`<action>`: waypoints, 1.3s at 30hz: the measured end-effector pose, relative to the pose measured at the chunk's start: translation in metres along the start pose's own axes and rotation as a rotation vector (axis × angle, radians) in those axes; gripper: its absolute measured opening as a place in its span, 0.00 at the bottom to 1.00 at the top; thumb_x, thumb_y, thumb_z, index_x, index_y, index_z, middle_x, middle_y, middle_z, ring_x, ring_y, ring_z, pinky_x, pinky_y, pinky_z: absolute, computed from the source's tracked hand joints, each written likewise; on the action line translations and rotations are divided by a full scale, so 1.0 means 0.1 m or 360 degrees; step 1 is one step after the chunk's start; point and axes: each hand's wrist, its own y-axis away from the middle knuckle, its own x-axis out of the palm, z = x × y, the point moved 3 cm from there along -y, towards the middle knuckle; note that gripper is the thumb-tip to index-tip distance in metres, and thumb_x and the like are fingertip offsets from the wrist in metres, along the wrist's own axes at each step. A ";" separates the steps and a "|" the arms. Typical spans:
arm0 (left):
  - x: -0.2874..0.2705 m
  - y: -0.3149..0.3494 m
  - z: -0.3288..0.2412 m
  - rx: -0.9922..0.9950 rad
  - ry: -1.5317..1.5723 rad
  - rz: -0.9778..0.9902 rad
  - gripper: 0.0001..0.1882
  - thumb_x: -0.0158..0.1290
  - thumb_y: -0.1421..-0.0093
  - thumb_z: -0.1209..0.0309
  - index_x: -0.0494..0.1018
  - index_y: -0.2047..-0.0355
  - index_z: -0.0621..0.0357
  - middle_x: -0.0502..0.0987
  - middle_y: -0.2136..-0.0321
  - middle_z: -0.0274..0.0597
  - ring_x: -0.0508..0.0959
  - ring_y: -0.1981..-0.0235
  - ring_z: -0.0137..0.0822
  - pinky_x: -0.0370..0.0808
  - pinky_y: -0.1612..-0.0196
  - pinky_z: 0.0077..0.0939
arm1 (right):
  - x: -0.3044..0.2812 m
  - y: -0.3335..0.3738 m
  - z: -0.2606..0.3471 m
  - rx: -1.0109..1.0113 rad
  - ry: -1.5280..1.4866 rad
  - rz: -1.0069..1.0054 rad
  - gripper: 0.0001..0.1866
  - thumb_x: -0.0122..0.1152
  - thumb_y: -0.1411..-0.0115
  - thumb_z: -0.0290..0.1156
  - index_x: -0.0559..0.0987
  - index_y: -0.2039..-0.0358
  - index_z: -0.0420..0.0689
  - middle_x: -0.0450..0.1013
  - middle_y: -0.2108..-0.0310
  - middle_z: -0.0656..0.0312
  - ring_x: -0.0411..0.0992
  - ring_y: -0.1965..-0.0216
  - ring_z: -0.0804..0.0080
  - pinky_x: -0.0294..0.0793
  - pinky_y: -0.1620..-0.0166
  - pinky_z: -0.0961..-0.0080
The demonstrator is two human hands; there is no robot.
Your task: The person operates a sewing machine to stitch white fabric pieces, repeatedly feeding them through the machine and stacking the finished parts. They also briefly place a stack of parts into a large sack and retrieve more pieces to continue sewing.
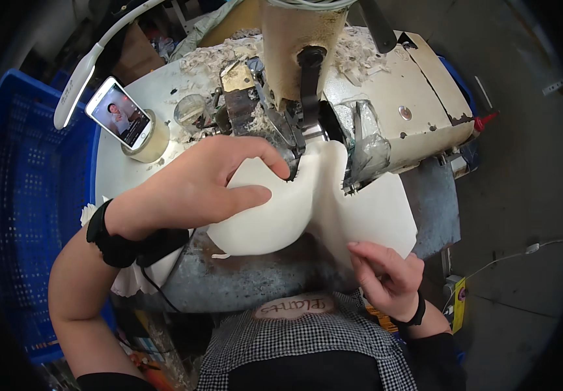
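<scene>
A curved piece of white leather-like sheet (pixel 268 228) lies under the presser foot (pixel 314 132) of a worn, cream-coloured machine (pixel 291 62) that looks like a leather skiving machine. The sheet folds down along its middle and spreads to both sides. My left hand (pixel 193 182) grips its left part, thumb on top and index finger stretched close to the foot. At the lower right edge, my right hand (pixel 392 280) pinches the sheet between thumb and curled fingers. The fingertips under the sheet are hidden.
Shavings (pixel 356 58) lie heaped around the machine on the worktable (pixel 229 287). A lit phone (pixel 120 114) leans on a round holder (pixel 151 144) below a lamp (pixel 76 88). A blue crate (pixel 34 215) stands at left. Clear plastic (pixel 369 146) wraps a part right of the foot.
</scene>
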 end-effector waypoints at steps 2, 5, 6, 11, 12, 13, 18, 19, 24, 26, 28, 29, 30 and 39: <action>-0.05 0.01 -0.05 0.0036 -0.0215 0.0028 0.12 0.59 0.46 0.76 0.76 0.61 0.61 0.80 0.66 0.39 0.78 0.65 0.28 0.74 0.61 0.22 | 0.00 0.01 0.09 0.0126 -0.0118 0.0082 0.15 0.61 0.48 0.19 0.79 0.58 0.38 0.79 0.70 0.54 0.79 0.73 0.71 0.77 0.67 0.80; -0.11 -0.03 -0.08 0.0271 -0.0599 0.0031 0.09 0.59 0.47 0.74 0.77 0.65 0.60 0.80 0.72 0.40 0.80 0.70 0.33 0.74 0.65 0.23 | 0.06 0.05 0.16 0.0181 -0.0362 0.0502 0.25 0.62 0.42 0.28 0.70 0.44 0.38 0.77 0.62 0.49 0.79 0.64 0.62 0.77 0.61 0.75; -0.13 -0.04 -0.10 0.0394 -0.0761 0.0007 0.08 0.60 0.48 0.73 0.77 0.67 0.59 0.80 0.74 0.41 0.80 0.72 0.35 0.74 0.66 0.23 | 0.11 0.06 0.20 0.0154 -0.0509 0.0694 0.31 0.60 0.41 0.28 0.61 0.39 0.38 0.74 0.56 0.46 0.78 0.62 0.59 0.76 0.58 0.73; -0.31 -0.15 -0.11 0.0558 -0.1019 0.0003 0.08 0.59 0.48 0.68 0.76 0.73 0.60 0.76 0.80 0.46 0.77 0.75 0.45 0.72 0.71 0.29 | 0.47 0.08 0.26 0.0176 -0.1089 0.1258 0.49 0.55 0.39 0.27 0.28 0.33 0.40 0.50 0.36 0.39 0.71 0.57 0.45 0.69 0.51 0.66; -0.34 -0.17 -0.12 0.0588 -0.1051 -0.0012 0.08 0.59 0.48 0.68 0.76 0.73 0.60 0.76 0.80 0.46 0.76 0.76 0.45 0.71 0.72 0.30 | 0.53 0.05 0.28 0.0159 -0.1128 0.1253 0.50 0.55 0.39 0.27 0.26 0.33 0.40 0.50 0.36 0.38 0.71 0.57 0.44 0.69 0.51 0.66; -0.36 -0.18 -0.13 0.0619 -0.1082 -0.0028 0.08 0.59 0.49 0.68 0.76 0.73 0.60 0.75 0.80 0.46 0.76 0.77 0.46 0.70 0.72 0.31 | 0.59 0.03 0.29 0.0148 -0.1154 0.1261 0.51 0.56 0.40 0.26 0.25 0.34 0.40 0.45 0.35 0.38 0.67 0.53 0.45 0.67 0.49 0.66; -0.51 -0.28 -0.17 0.0541 -0.1183 0.0003 0.09 0.60 0.50 0.69 0.76 0.75 0.62 0.75 0.80 0.46 0.75 0.76 0.47 0.70 0.73 0.31 | 0.84 -0.15 0.37 0.0007 -0.1227 0.1179 0.56 0.62 0.44 0.26 0.25 0.35 0.36 0.23 0.31 0.45 0.43 0.31 0.57 0.53 0.36 0.70; -0.53 -0.30 -0.16 0.0556 -0.1195 -0.0009 0.08 0.60 0.51 0.69 0.76 0.75 0.61 0.75 0.80 0.46 0.75 0.76 0.47 0.70 0.72 0.32 | 0.88 -0.19 0.39 0.0011 -0.1304 0.1134 0.57 0.63 0.44 0.26 0.25 0.35 0.36 0.23 0.31 0.45 0.43 0.31 0.57 0.53 0.35 0.70; -0.56 -0.33 -0.13 0.0852 -0.1246 -0.0137 0.08 0.59 0.50 0.68 0.77 0.74 0.60 0.77 0.78 0.45 0.76 0.74 0.47 0.72 0.69 0.34 | 0.90 -0.30 0.44 0.0072 -0.1366 0.1067 0.58 0.64 0.45 0.27 0.25 0.35 0.35 0.26 0.31 0.43 0.45 0.33 0.56 0.54 0.36 0.68; -0.55 -0.33 -0.12 0.0779 -0.1309 -0.0163 0.09 0.58 0.48 0.67 0.77 0.73 0.59 0.77 0.77 0.45 0.77 0.72 0.48 0.72 0.68 0.36 | 0.84 -0.30 0.44 0.0063 -0.1273 0.1064 0.57 0.62 0.45 0.27 0.24 0.35 0.36 0.32 0.32 0.41 0.55 0.38 0.50 0.57 0.37 0.62; -0.51 -0.35 -0.10 0.0830 -0.1299 -0.0245 0.10 0.57 0.47 0.64 0.78 0.71 0.58 0.78 0.75 0.45 0.77 0.70 0.48 0.72 0.66 0.38 | 0.76 -0.25 0.41 0.0096 -0.1227 0.0988 0.55 0.63 0.46 0.28 0.28 0.34 0.35 0.39 0.32 0.39 0.59 0.38 0.49 0.59 0.38 0.62; -0.49 -0.35 -0.08 0.0806 -0.1276 -0.0272 0.10 0.57 0.47 0.64 0.78 0.71 0.57 0.78 0.74 0.45 0.77 0.70 0.49 0.72 0.66 0.38 | 0.70 -0.24 0.40 0.0067 -0.1105 0.0957 0.55 0.63 0.46 0.29 0.30 0.34 0.34 0.40 0.32 0.39 0.57 0.37 0.50 0.59 0.38 0.63; -0.45 -0.35 -0.08 0.0785 -0.1252 -0.0300 0.10 0.58 0.47 0.63 0.78 0.71 0.57 0.78 0.74 0.45 0.77 0.70 0.49 0.72 0.66 0.38 | 0.62 -0.24 0.40 0.0037 -0.0981 0.0924 0.55 0.64 0.46 0.30 0.32 0.34 0.34 0.40 0.32 0.40 0.56 0.36 0.51 0.60 0.39 0.64; -0.14 -0.39 0.10 0.0477 -0.0735 -0.0610 0.12 0.58 0.48 0.66 0.79 0.70 0.62 0.78 0.73 0.50 0.78 0.70 0.50 0.75 0.65 0.34 | 0.32 -0.04 0.00 0.0060 -0.0361 -0.0088 0.65 0.68 0.52 0.21 0.21 0.34 0.44 0.43 0.33 0.46 0.55 0.37 0.58 0.57 0.38 0.63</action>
